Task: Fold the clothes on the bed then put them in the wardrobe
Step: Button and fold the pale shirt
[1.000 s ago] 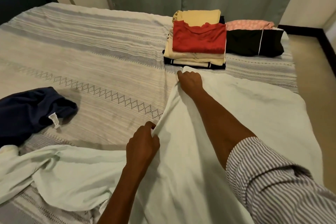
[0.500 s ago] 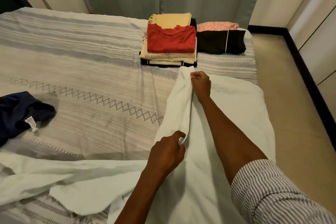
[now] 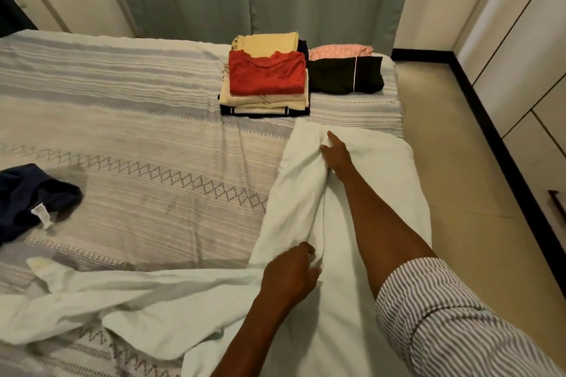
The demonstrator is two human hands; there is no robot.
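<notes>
Both hands (image 3: pixel 335 153) (image 3: pixel 289 274) rest on the white garment (image 3: pixel 300 193), arms outstretched.

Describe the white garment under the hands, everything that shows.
The white garment is plain, soft, creased cloth, seemingly cotton. It lies spread along the right edge of the bed, its left side folded over toward the middle in a long flap. A long part, perhaps a sleeve, trails left across the bedspread. The right hand rests on the fold at the far end with fingers fairly straight; the left hand grips the fold nearer the person. The far end stops just short of the folded stack.
</notes>
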